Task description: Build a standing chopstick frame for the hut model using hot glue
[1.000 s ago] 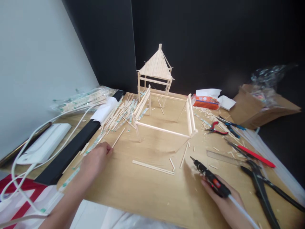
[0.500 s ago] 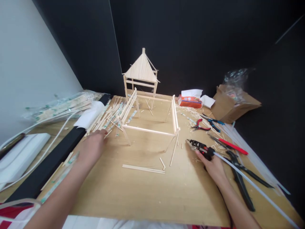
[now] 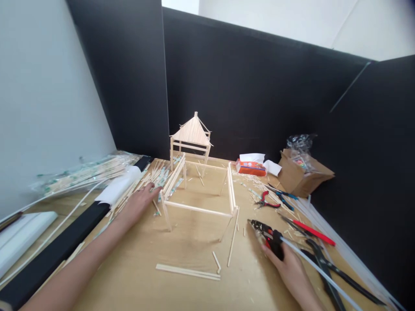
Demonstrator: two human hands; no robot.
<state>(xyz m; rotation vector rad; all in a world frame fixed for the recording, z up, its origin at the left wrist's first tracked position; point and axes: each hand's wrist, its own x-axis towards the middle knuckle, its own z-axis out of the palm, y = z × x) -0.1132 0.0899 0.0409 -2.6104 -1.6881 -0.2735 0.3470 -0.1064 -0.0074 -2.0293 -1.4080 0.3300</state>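
My left hand [image 3: 142, 202] is over the pile of thin wooden sticks [image 3: 154, 176] on the left, its fingers slightly apart and no stick visibly held. Just beside it stands an open rectangular stick frame [image 3: 197, 208] on thin legs. My right hand [image 3: 290, 268] is wrapped round a black hot glue gun [image 3: 267, 235], nozzle pointing left; a red light glows on it and a long whitish glue stick [image 3: 319, 272] sticks out of its back. Behind the frame is a small stick house model [image 3: 193, 131] with a pointed roof. Loose sticks [image 3: 188, 271] lie in front.
To the right lie red-handled pliers [image 3: 267, 201], blue-handled pliers [image 3: 285, 201], a red-handled tool [image 3: 314, 233] and large black cutters [image 3: 324, 263]. An orange tissue pack [image 3: 251, 167] and a brown paper bag [image 3: 301, 175] stand at the back. Bagged sticks [image 3: 87, 175] lie left.
The view has tilted up, so the table appears lower. My left hand has moved forward and right over the stick pile, nearer the frame. My right hand still holds the glue gun.
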